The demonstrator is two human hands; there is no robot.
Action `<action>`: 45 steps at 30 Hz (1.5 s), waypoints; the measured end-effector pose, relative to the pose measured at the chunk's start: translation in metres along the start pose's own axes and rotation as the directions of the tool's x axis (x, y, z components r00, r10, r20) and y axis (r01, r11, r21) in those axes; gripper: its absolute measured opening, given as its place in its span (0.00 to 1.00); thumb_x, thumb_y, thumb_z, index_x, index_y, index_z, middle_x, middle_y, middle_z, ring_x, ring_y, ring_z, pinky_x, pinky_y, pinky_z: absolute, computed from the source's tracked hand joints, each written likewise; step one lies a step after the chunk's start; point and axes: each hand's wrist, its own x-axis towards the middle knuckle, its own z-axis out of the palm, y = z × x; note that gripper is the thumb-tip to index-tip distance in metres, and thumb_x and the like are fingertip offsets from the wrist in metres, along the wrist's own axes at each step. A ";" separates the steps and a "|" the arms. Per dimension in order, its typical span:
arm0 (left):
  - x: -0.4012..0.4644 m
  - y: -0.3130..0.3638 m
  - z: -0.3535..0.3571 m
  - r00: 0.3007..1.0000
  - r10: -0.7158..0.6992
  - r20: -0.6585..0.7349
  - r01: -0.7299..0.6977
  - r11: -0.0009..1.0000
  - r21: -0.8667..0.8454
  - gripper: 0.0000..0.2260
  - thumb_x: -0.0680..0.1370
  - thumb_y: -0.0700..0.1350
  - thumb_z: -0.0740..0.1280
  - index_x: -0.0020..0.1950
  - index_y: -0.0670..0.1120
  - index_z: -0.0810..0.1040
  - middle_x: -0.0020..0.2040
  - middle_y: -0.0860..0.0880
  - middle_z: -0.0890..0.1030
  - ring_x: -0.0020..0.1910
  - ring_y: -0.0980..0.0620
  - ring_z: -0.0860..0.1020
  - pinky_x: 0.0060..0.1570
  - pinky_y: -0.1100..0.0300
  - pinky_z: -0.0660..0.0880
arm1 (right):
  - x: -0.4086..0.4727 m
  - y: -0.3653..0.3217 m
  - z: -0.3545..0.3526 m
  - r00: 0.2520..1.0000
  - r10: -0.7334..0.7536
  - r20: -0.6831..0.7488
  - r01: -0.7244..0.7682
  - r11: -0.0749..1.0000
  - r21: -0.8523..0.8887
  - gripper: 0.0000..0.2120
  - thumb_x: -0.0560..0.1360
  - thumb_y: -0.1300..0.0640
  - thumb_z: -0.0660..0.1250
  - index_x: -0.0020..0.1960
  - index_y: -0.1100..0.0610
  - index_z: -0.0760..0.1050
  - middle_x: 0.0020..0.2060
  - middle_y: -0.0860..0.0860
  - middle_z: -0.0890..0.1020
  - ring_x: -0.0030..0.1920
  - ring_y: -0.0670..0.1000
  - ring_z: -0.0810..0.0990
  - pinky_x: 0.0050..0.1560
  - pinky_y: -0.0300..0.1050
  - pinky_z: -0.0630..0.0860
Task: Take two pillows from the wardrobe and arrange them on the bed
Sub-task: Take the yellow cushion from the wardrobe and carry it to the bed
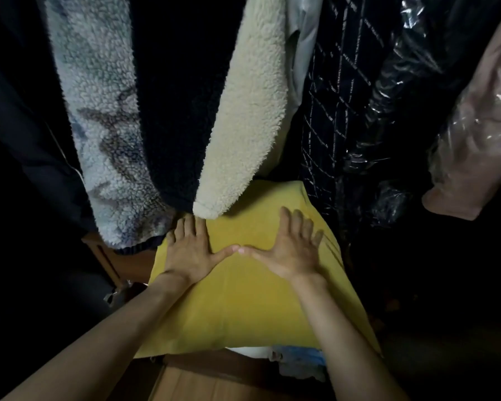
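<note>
A yellow pillow [243, 299] lies flat in the dark wardrobe below the hanging clothes. Both of my hands rest palm down on its top with fingers spread. My left hand [190, 250] lies near the pillow's far left corner. My right hand [291, 247] lies to the right of it, and the two thumb tips touch at the middle. Neither hand grips the pillow. A second pillow is not clearly visible; something white and blue [295, 360] shows under the pillow's near edge.
Hanging clothes crowd the space above: a pale blue fleece [104, 125], a dark garment, a cream fleece sleeve [243, 125] whose cuff touches the pillow, a checked navy garment [339, 96], plastic-covered clothes [475, 125]. A wooden wardrobe edge [214, 383] runs along the bottom.
</note>
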 end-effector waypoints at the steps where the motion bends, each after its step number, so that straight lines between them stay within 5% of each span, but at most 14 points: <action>1: 0.003 -0.001 0.001 1.000 -0.007 -0.022 0.007 1.000 0.028 0.57 0.64 0.83 0.41 0.78 0.41 0.57 0.75 0.38 0.64 0.73 0.37 0.62 0.68 0.40 0.63 | 0.010 -0.002 0.014 1.000 0.006 0.014 -0.005 0.997 -0.077 0.63 0.59 0.14 0.57 0.81 0.52 0.48 0.79 0.58 0.56 0.78 0.64 0.54 0.76 0.68 0.51; 4: 0.012 -0.002 0.008 0.996 -0.012 -0.092 0.020 0.996 0.090 0.54 0.63 0.83 0.38 0.62 0.39 0.72 0.59 0.39 0.74 0.58 0.38 0.71 0.56 0.43 0.69 | 0.023 0.007 0.041 0.995 0.038 -0.097 -0.053 0.985 -0.164 0.56 0.59 0.13 0.53 0.74 0.50 0.58 0.69 0.57 0.69 0.69 0.62 0.67 0.67 0.64 0.63; 9: 0.026 0.003 0.001 0.999 -0.042 -0.028 0.044 0.997 0.056 0.51 0.62 0.84 0.46 0.57 0.40 0.76 0.57 0.39 0.78 0.58 0.38 0.74 0.57 0.45 0.71 | 0.041 0.000 0.033 0.988 0.015 -0.153 -0.045 0.979 -0.198 0.50 0.59 0.14 0.58 0.61 0.55 0.72 0.56 0.57 0.83 0.56 0.58 0.81 0.52 0.54 0.73; 11: 0.027 0.001 -0.015 1.000 -0.026 -0.018 0.025 1.000 -0.014 0.46 0.60 0.83 0.49 0.51 0.43 0.76 0.50 0.42 0.80 0.53 0.39 0.79 0.49 0.48 0.75 | 0.040 -0.002 0.019 0.993 -0.010 -0.115 -0.008 0.987 -0.161 0.46 0.59 0.15 0.62 0.56 0.53 0.77 0.50 0.56 0.86 0.50 0.58 0.84 0.44 0.50 0.75; 13: 0.013 0.000 -0.029 1.000 0.007 -0.017 -0.009 0.997 -0.082 0.41 0.60 0.84 0.52 0.45 0.47 0.73 0.41 0.46 0.81 0.45 0.41 0.81 0.41 0.50 0.76 | 0.026 0.005 0.010 0.996 -0.041 -0.083 0.033 0.994 -0.101 0.44 0.59 0.15 0.62 0.54 0.52 0.80 0.50 0.56 0.87 0.50 0.59 0.85 0.45 0.50 0.78; 17: -0.057 -0.012 -0.026 0.993 0.032 -0.117 -0.046 0.991 -0.126 0.41 0.60 0.85 0.54 0.52 0.53 0.79 0.38 0.52 0.83 0.40 0.47 0.83 0.35 0.54 0.74 | -0.033 0.018 0.013 0.982 -0.154 -0.110 0.144 0.986 -0.088 0.49 0.59 0.14 0.59 0.62 0.50 0.79 0.50 0.54 0.87 0.51 0.58 0.85 0.48 0.52 0.79; 22: -0.149 -0.052 -0.024 0.982 -0.157 -0.105 0.130 0.965 -0.228 0.39 0.59 0.85 0.56 0.51 0.56 0.78 0.32 0.57 0.79 0.40 0.51 0.83 0.33 0.55 0.71 | -0.089 -0.014 0.019 0.952 -0.305 0.006 0.305 0.951 -0.046 0.46 0.60 0.15 0.60 0.60 0.49 0.78 0.53 0.54 0.86 0.55 0.59 0.84 0.52 0.54 0.76; 29: -0.262 -0.138 -0.059 0.926 -0.373 -0.057 0.356 0.914 -0.195 0.45 0.54 0.87 0.56 0.54 0.55 0.79 0.47 0.53 0.85 0.49 0.49 0.84 0.45 0.51 0.81 | -0.170 -0.095 0.051 0.862 -0.479 0.169 0.465 0.878 0.114 0.38 0.60 0.16 0.62 0.48 0.49 0.75 0.52 0.54 0.85 0.56 0.59 0.82 0.52 0.52 0.76; 33: -0.355 -0.189 -0.088 0.869 -0.491 -0.062 0.476 0.864 -0.163 0.44 0.55 0.87 0.56 0.54 0.55 0.79 0.47 0.53 0.86 0.47 0.50 0.83 0.45 0.51 0.81 | -0.230 -0.158 0.078 0.749 -0.614 0.251 0.570 0.789 0.230 0.35 0.60 0.17 0.63 0.46 0.48 0.75 0.49 0.51 0.86 0.52 0.57 0.83 0.42 0.48 0.74; 37: -0.478 -0.244 -0.120 0.751 -0.657 -0.074 0.641 0.750 -0.162 0.42 0.57 0.86 0.56 0.51 0.54 0.80 0.46 0.53 0.86 0.46 0.51 0.83 0.45 0.51 0.81 | -0.318 -0.239 0.103 0.563 -0.761 0.322 0.679 0.648 0.345 0.37 0.60 0.17 0.63 0.50 0.48 0.78 0.51 0.51 0.86 0.53 0.58 0.83 0.47 0.49 0.77; 45: -0.744 -0.304 -0.171 0.337 -0.912 -0.234 0.899 0.385 -0.207 0.32 0.59 0.82 0.62 0.40 0.55 0.77 0.40 0.52 0.84 0.42 0.48 0.81 0.34 0.55 0.73 | -0.541 -0.395 0.137 0.040 -0.947 0.318 0.861 0.194 0.470 0.39 0.58 0.14 0.58 0.48 0.47 0.77 0.50 0.50 0.86 0.51 0.57 0.83 0.43 0.50 0.72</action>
